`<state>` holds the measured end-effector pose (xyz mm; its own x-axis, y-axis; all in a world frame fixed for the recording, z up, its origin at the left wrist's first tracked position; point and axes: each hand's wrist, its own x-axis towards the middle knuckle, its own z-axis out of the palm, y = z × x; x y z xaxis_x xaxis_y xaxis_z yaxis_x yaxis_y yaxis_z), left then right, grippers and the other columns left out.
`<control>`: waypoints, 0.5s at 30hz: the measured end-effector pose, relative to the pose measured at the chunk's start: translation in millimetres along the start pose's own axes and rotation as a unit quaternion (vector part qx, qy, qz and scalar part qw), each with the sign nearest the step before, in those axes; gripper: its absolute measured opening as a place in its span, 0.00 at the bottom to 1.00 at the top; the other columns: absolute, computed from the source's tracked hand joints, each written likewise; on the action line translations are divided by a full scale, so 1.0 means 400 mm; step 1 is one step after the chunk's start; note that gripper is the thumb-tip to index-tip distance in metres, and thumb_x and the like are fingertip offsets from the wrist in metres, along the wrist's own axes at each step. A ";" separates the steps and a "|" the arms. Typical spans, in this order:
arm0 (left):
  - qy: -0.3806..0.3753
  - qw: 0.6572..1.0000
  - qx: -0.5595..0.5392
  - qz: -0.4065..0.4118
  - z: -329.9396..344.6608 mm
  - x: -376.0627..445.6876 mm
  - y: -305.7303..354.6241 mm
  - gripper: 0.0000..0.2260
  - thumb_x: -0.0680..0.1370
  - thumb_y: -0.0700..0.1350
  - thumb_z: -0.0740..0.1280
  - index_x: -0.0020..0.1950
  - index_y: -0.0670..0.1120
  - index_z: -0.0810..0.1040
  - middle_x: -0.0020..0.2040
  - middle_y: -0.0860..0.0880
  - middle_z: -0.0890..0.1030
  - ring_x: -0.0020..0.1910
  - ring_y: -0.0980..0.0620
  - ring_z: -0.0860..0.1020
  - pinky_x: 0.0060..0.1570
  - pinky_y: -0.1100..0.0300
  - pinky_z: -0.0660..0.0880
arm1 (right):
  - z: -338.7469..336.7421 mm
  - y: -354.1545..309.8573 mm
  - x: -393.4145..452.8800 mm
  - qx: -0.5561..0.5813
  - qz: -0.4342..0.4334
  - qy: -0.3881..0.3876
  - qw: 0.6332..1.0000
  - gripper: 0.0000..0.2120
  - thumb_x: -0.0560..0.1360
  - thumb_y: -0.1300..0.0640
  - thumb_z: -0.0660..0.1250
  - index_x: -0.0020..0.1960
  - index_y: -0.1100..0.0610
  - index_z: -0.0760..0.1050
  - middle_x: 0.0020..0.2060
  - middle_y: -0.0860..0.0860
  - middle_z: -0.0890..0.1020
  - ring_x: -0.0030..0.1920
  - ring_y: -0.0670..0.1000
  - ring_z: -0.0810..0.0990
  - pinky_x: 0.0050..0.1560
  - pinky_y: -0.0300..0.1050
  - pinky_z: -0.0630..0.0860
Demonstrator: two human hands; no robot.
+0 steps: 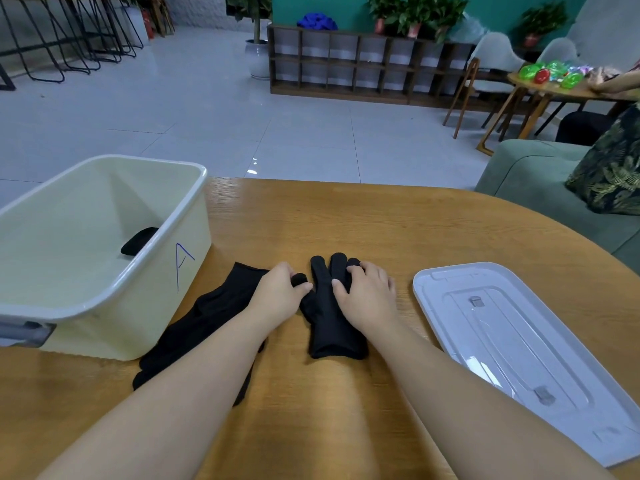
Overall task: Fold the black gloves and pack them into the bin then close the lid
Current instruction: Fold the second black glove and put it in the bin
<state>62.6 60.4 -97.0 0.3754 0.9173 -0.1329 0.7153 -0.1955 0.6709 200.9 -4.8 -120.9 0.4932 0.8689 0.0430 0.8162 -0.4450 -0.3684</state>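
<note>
A black glove (330, 320) lies flat in the middle of the wooden table (398, 223), fingers pointing away from me. My left hand (277, 292) pinches its thumb tip. My right hand (369, 294) presses on its finger side. A second black glove (207, 317) lies spread out to the left, partly under my left forearm. The cream bin (162, 271), marked with a blue "A", stands open at the left, with a folded black glove (138, 241) inside. The translucent lid (526, 355) lies flat on the table at the right.
A green sofa (540, 174) with a leaf-patterned cushion stands beyond the table's right edge. Another person's arm rests on a small round table (561, 90) with coloured balls at the far right. A dark shelf unit (363, 64) and chairs stand further back on the tiled floor.
</note>
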 end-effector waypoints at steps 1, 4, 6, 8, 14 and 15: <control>0.005 1.000 -0.016 -0.010 -0.001 0.001 -0.001 0.18 0.77 0.49 0.66 0.61 0.39 0.70 0.57 0.41 0.77 0.48 0.48 0.74 0.37 0.62 0.66 | -0.001 0.000 -0.002 0.009 -0.016 0.008 1.000 0.23 0.78 0.44 0.57 0.70 0.54 0.68 0.71 0.50 0.67 0.73 0.52 0.59 0.75 0.58 0.53; 0.020 0.999 -0.046 -0.020 0.002 0.003 -0.011 0.21 0.76 0.50 0.67 0.61 0.39 0.68 0.57 0.40 0.77 0.48 0.46 0.76 0.33 0.64 0.66 | -0.009 0.001 -0.017 0.043 -0.118 0.056 0.991 0.16 0.77 0.49 0.61 0.62 0.53 0.76 0.62 0.47 0.76 0.66 0.49 0.68 0.69 0.47 0.64; 0.025 0.998 -0.059 -0.018 0.007 0.002 -0.016 0.21 0.75 0.51 0.68 0.61 0.39 0.68 0.56 0.40 0.78 0.48 0.45 0.78 0.35 0.61 0.69 | -0.018 0.002 -0.031 0.068 -0.185 0.054 0.979 0.10 0.77 0.52 0.64 0.53 0.53 0.81 0.52 0.46 0.80 0.57 0.48 0.73 0.60 0.43 0.71; 0.032 0.997 -0.074 -0.020 0.012 0.002 -0.020 0.22 0.75 0.52 0.68 0.61 0.40 0.68 0.55 0.40 0.78 0.48 0.44 0.79 0.39 0.59 0.71 | -0.025 0.003 -0.044 0.068 -0.234 0.012 0.970 0.09 0.77 0.52 0.65 0.51 0.53 0.82 0.48 0.46 0.82 0.52 0.48 0.74 0.56 0.43 0.73; -0.026 0.982 -0.185 -0.026 0.009 -0.017 -0.020 0.30 0.71 0.43 0.72 0.68 0.47 0.61 0.59 0.47 0.75 0.52 0.49 0.77 0.53 0.53 0.77 | -0.027 0.010 -0.056 0.083 -0.234 -0.050 0.967 0.11 0.77 0.53 0.64 0.56 0.52 0.81 0.54 0.45 0.81 0.57 0.46 0.73 0.60 0.41 0.71; -0.035 0.981 -0.189 -0.012 0.011 -0.026 -0.019 0.32 0.71 0.39 0.70 0.70 0.49 0.59 0.61 0.48 0.73 0.52 0.50 0.77 0.52 0.56 0.77 | -0.028 0.010 -0.056 0.089 -0.223 -0.056 0.969 0.12 0.77 0.54 0.64 0.58 0.52 0.80 0.55 0.45 0.81 0.58 0.45 0.72 0.61 0.41 0.71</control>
<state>55.8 50.9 -103.8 0.4090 0.8919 -0.1931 0.4597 -0.0186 0.8879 196.2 -28.5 -113.0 0.0603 0.9887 0.1375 0.8707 0.0153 -0.4917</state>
